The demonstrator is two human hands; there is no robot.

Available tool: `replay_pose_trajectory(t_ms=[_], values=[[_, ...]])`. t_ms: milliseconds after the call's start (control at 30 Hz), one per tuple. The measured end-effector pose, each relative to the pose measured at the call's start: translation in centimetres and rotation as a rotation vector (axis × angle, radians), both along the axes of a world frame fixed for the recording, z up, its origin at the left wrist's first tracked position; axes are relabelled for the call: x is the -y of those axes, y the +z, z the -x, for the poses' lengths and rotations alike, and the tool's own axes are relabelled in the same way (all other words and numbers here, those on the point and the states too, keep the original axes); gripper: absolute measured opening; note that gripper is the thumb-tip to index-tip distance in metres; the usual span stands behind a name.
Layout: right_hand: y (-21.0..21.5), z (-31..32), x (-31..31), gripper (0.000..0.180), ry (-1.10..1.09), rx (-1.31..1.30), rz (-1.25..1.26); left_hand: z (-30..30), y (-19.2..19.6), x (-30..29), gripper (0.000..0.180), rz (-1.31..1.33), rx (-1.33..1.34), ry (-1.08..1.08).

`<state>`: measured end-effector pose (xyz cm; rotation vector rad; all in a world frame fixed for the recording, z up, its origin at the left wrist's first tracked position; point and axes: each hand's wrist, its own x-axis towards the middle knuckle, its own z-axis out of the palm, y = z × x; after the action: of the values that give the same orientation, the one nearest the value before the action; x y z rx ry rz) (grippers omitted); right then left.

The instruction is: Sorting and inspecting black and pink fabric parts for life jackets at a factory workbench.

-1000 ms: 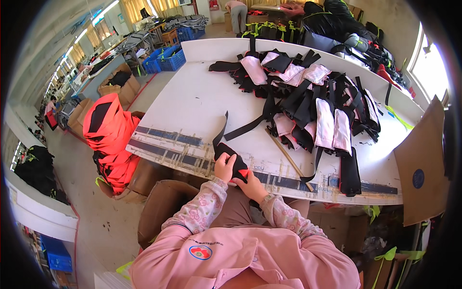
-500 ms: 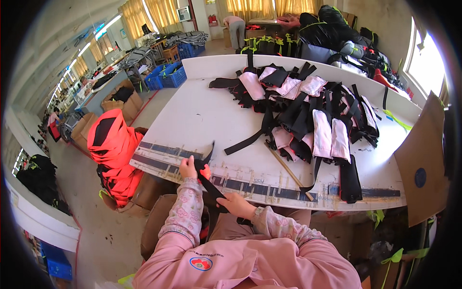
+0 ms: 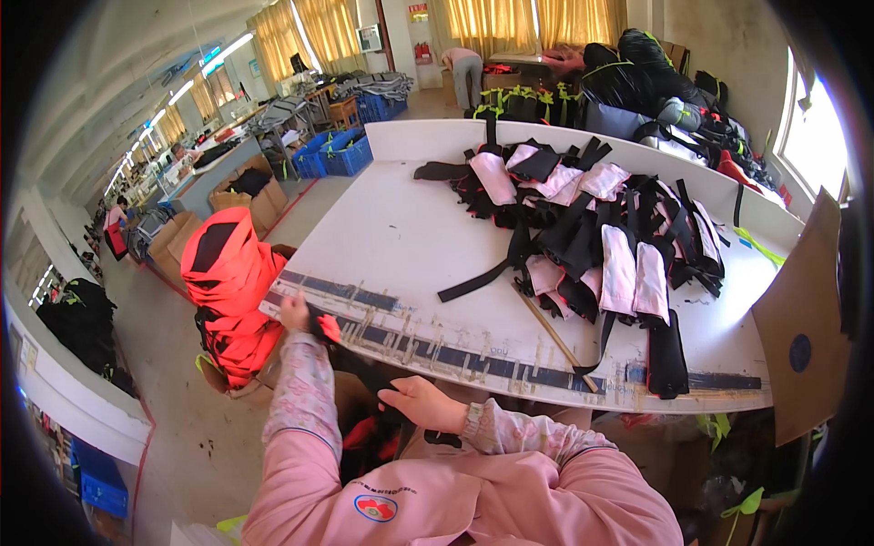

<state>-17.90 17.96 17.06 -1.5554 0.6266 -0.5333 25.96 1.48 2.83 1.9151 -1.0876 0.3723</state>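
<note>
From the head view, the person sits at the near edge of a big white counter (image 3: pixel 401 246) and holds a black strap piece with a bit of red on it (image 3: pixel 350 359). The left hand (image 3: pixel 294 312) is up by the counter's near edge, and its grip is closed on the top end of the strap piece. The right hand (image 3: pixel 421 403) is lower, just below the counter edge, and its grip is closed on the other end, so the piece stretches between the two hands. A dark measuring strip (image 3: pixel 473 359) runs along the counter's near edge. A thin wooden stick (image 3: pixel 551 335) lies across it. Farther back sits a pile of black and pink pieces (image 3: pixel 601 237). An orange heap (image 3: pixel 228 291) stands on the floor to the left.
</note>
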Motion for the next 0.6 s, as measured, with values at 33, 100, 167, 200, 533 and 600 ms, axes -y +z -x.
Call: replay_pose_trajectory(t_ms=[33,100,167,200,533,600], values=[[0.3,0.4,-1.4,0.031,0.039,0.017,0.006,-5.0,0.6,-2.5,0.039,-0.073,0.163,0.141],[-2.1,2.3,-0.9,0.034,0.058,-0.109,0.056,-2.1,1.4,-1.6,0.042,-0.018,-0.252,0.221],[-3.0,1.7,-1.3,0.036,0.077,-0.092,-0.054,-4.2,3.3,-5.1,0.045,0.031,-0.114,0.168],[-4.4,0.9,-0.8,0.037,0.100,0.019,0.085,-4.6,3.8,-5.9,0.046,0.030,-0.121,0.156],[-4.7,0.7,0.0,0.030,0.051,0.024,0.283,-10.5,-2.4,-17.6,0.041,-0.245,-0.084,0.196],[-5.7,0.7,1.0,0.034,-0.067,0.087,0.498,-12.3,-4.8,-21.3,0.036,-0.261,-0.067,0.228]])
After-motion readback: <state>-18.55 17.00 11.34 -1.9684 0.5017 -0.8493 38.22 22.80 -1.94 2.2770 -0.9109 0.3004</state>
